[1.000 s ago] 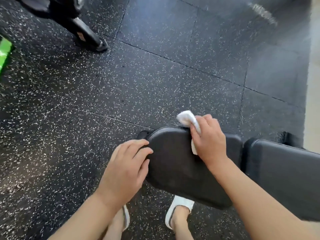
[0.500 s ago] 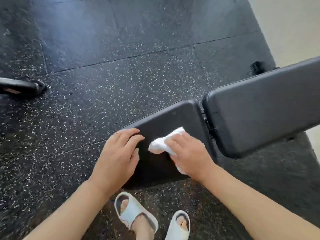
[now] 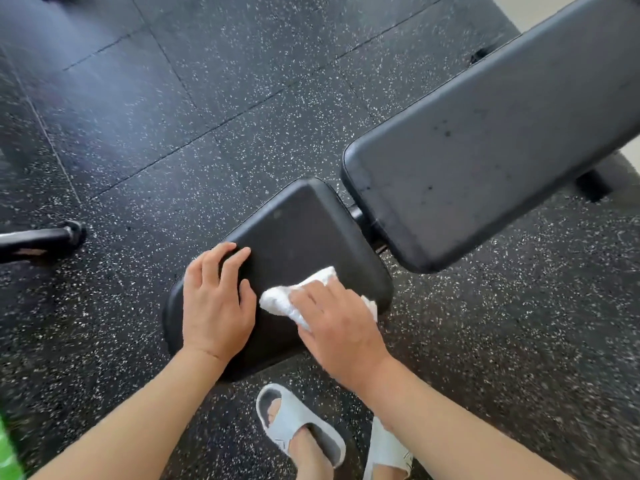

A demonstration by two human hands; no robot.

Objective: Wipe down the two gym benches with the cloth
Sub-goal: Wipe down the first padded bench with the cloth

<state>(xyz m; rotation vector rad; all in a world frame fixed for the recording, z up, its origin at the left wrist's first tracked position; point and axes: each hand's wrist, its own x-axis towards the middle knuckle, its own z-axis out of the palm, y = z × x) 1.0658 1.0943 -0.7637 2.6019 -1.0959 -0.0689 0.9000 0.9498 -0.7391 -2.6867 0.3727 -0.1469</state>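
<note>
Over the black seat pad (image 3: 304,233) of the worktop, both hands now, much as half a second ago. Since then: white cloth (image 3: 298,296) slid toward the pad's near right corner, view pulled back and swung so the longer back pad (image 3: 485,150) fills the upper right, left hand a little farther onto the pad.

Left hand (image 3: 214,303): palm down on the pad's left edge, fingers (image 3: 207,268) slightly spread and curled over the rim, holding nothing, only resting on the padding. Right hand (image 3: 336,323): laid flat on the cloth, fingers close together, pressing the bunched fabric against the pad surface; cloth poking out ahead of the fingertips and at the hand's right side. Whether the thumb hooks any fabric underneath, cannot tell.

Back pad tilted, apart from the seat pad by a narrow gap with a black frame bar showing in it. Below the pad, two feet in pale sandals (image 3: 298,424) on the speckled black rubber floor (image 3: 207,116). At far left, a dark equipment foot (image 3: 41,240) on the floor.
</note>
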